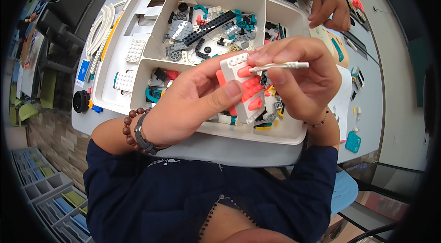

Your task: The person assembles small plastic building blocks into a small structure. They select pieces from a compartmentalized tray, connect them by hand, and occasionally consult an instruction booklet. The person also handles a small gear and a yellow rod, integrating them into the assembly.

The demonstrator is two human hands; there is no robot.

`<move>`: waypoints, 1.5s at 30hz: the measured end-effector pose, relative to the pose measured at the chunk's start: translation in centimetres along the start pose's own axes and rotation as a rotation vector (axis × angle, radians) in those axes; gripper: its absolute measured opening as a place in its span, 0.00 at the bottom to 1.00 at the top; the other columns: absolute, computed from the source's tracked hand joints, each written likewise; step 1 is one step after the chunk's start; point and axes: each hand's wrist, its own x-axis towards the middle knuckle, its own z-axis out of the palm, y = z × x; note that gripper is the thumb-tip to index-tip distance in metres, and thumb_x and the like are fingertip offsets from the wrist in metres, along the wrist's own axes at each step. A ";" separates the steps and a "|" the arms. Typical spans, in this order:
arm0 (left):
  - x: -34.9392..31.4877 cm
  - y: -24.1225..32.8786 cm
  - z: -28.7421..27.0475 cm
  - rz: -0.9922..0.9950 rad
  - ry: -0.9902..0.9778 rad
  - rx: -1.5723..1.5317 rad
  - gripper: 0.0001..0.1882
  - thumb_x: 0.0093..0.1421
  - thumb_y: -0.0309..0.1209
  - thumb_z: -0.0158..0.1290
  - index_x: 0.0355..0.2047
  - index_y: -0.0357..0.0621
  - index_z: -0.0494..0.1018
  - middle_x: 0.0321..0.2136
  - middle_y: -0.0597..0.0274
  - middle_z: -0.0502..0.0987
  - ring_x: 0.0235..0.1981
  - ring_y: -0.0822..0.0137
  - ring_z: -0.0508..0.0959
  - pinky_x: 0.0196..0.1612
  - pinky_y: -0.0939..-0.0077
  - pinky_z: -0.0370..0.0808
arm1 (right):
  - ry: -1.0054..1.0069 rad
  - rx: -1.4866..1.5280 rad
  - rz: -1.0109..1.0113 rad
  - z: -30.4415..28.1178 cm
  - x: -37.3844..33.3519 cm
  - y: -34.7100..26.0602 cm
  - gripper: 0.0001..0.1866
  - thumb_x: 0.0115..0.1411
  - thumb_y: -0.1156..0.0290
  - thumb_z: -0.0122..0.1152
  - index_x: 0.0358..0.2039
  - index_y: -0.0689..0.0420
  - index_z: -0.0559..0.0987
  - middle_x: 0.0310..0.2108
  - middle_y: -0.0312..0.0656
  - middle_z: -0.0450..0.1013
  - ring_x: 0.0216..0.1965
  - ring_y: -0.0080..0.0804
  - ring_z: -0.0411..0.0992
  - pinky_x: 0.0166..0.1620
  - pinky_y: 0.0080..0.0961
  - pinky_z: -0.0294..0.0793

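My left hand [186, 98] is closed around a small block of white and coral toy bricks [251, 88], its thumb pressed on the near face. Studs and two rounded coral pieces show on that block. My right hand [301, 75] pinches a thin pale rod [285, 65] between thumb and fingers. The rod's left end meets the upper rounded coral piece; whether it sits inside a hole I cannot tell. Both hands are held above a white divided tray [138, 65] of loose building pieces.
A long black beam [209, 28] lies among grey and teal pieces in the far compartment. Another person's hand [328, 4] rests at the far right. A black wheel [81, 101] stands left of the tray, and a teal piece [353, 142] lies on the table to the right.
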 end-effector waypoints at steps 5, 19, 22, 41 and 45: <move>0.2 0.1 0.8 0.029 0.072 -0.018 0.28 0.62 0.39 0.47 0.57 0.36 0.55 0.43 0.63 0.71 0.40 0.77 0.70 0.42 0.83 0.68 | 0.033 -0.020 -0.010 0.3 0.0 0.0 0.10 0.49 0.83 0.58 0.34 0.65 0.73 0.31 0.43 0.74 0.33 0.26 0.74 0.37 0.20 0.73; 0.0 0.6 -0.3 0.115 0.097 0.237 0.34 0.58 0.48 0.48 0.55 0.33 0.55 0.54 0.45 0.61 0.49 0.60 0.71 0.50 0.64 0.70 | -0.053 -0.187 -0.076 -2.5 1.9 -0.7 0.09 0.51 0.73 0.61 0.33 0.62 0.76 0.35 0.43 0.73 0.40 0.28 0.70 0.45 0.25 0.67; 0.3 0.5 -0.4 0.247 0.173 0.171 0.31 0.61 0.47 0.42 0.56 0.35 0.55 0.58 0.42 0.53 0.48 0.60 0.71 0.47 0.67 0.73 | -0.040 -0.225 0.168 -5.9 1.5 -2.9 0.12 0.51 0.72 0.61 0.35 0.64 0.76 0.36 0.45 0.73 0.42 0.31 0.69 0.48 0.28 0.64; 0.2 1.6 -2.0 0.294 0.235 -0.155 0.23 0.66 0.39 0.32 0.56 0.37 0.54 0.58 0.45 0.55 0.49 0.57 0.71 0.46 0.63 0.76 | -0.770 -0.979 0.465 -5.0 -4.8 -0.1 0.11 0.47 0.78 0.52 0.32 0.57 0.78 0.32 0.39 0.72 0.41 0.36 0.69 0.61 0.48 0.48; 0.1 1.0 -2.3 0.319 0.218 -0.138 0.23 0.66 0.38 0.32 0.56 0.37 0.53 0.58 0.45 0.55 0.49 0.57 0.71 0.47 0.62 0.75 | -0.860 -0.963 0.592 -5.5 -3.9 -1.5 0.14 0.47 0.80 0.51 0.36 0.56 0.77 0.36 0.40 0.72 0.43 0.36 0.68 0.60 0.48 0.49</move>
